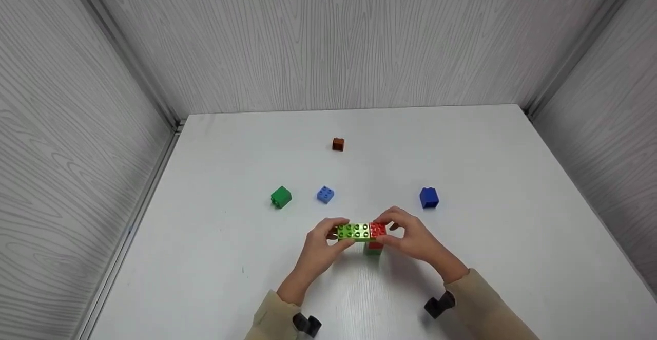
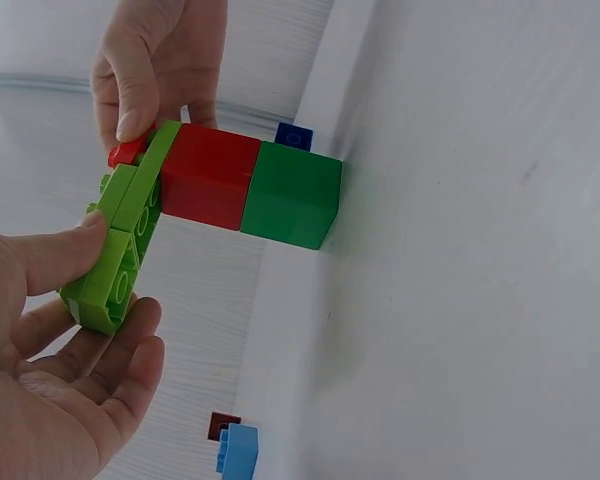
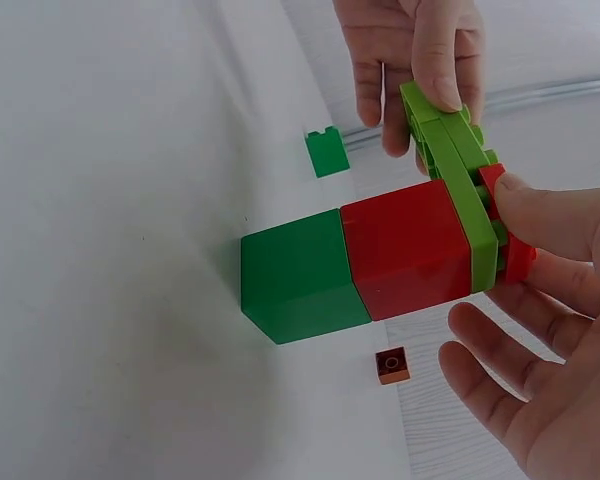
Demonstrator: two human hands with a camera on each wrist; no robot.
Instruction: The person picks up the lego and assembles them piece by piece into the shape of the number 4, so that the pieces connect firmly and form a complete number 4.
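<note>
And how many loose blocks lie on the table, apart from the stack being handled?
4: a brown block farthest back, a green block at left, a light blue block to its right, and a dark blue block at far right. A small one could be hidden.

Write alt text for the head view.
A person's left hand pinches a lime toy brick, their right hand a red brick, atop a red and green stack on a white table. Beyond lie a green brick, light blue brick, dark blue brick and brown brick.
</note>
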